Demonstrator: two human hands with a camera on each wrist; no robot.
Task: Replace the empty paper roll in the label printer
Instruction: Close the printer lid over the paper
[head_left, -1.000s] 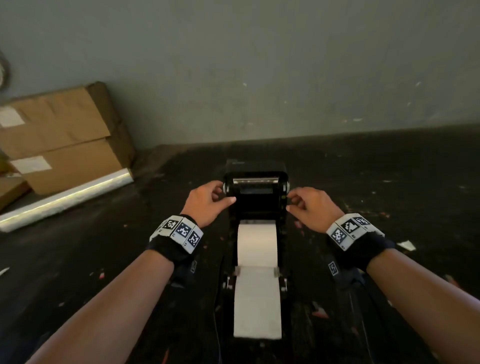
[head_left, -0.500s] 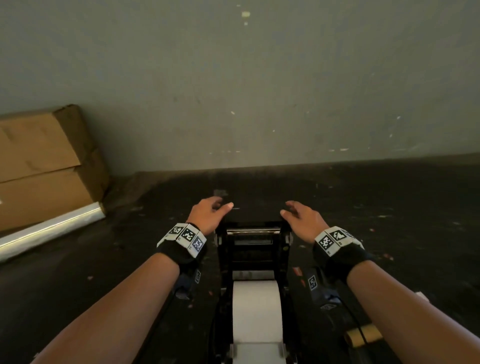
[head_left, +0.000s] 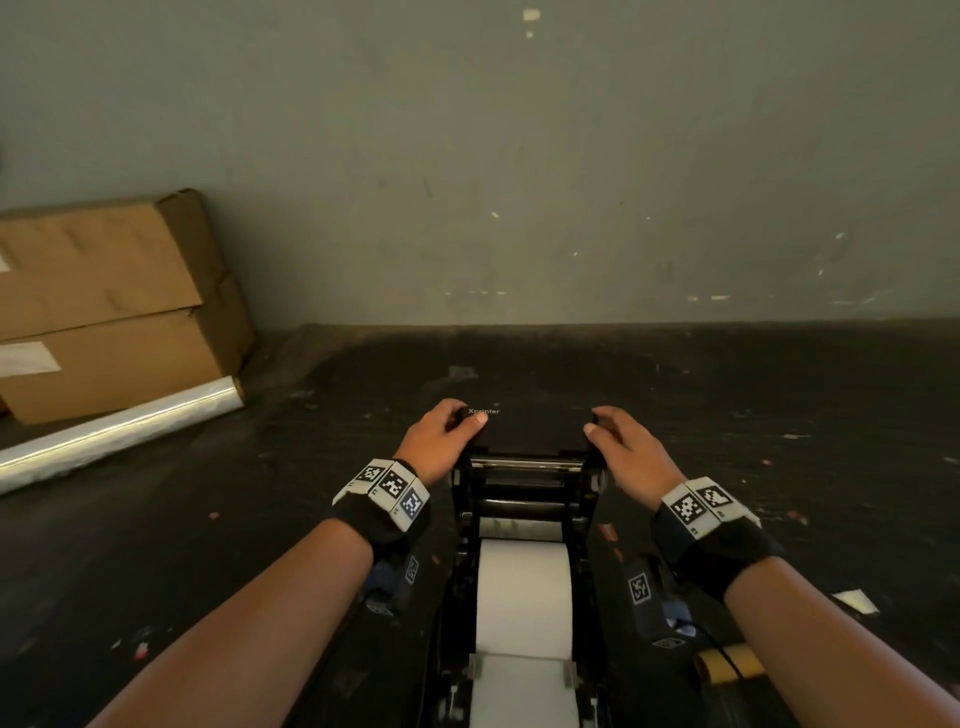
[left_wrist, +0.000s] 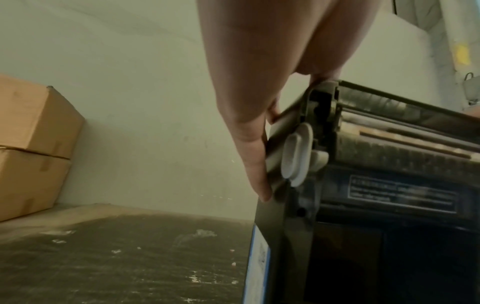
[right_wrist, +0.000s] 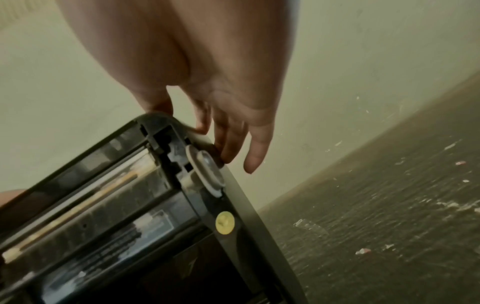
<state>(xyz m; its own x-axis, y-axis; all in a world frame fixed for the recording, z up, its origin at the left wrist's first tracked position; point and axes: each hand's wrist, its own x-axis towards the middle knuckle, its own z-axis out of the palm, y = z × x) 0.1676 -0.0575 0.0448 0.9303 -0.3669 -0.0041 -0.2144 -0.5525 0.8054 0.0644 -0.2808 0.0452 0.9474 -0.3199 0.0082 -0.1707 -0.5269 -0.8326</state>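
The black label printer (head_left: 584, 525) stands in front of me with its lid (head_left: 530, 431) raised and tilted. A full white paper roll (head_left: 523, 597) lies in the bay, and its paper runs out toward me. My left hand (head_left: 441, 436) grips the lid's left corner, thumb on top. My right hand (head_left: 623, 447) grips the right corner the same way. In the left wrist view the left hand's fingers (left_wrist: 253, 160) lie along the lid's edge by a white latch (left_wrist: 297, 154). The right wrist view shows the right hand's fingers (right_wrist: 233, 144) behind the other latch (right_wrist: 207, 170). A brown empty core (head_left: 727, 667) lies at the lower right.
Two cardboard boxes (head_left: 104, 301) are stacked at the back left against the grey wall, with a roll of clear film (head_left: 114, 431) lying in front of them. A paper scrap (head_left: 854, 600) and small bits of litter lie on the dark surface to the right.
Both hands have gone from the lid's sides up to its top corners. The lid has tipped over toward me, so its top face with the brand name now shows.
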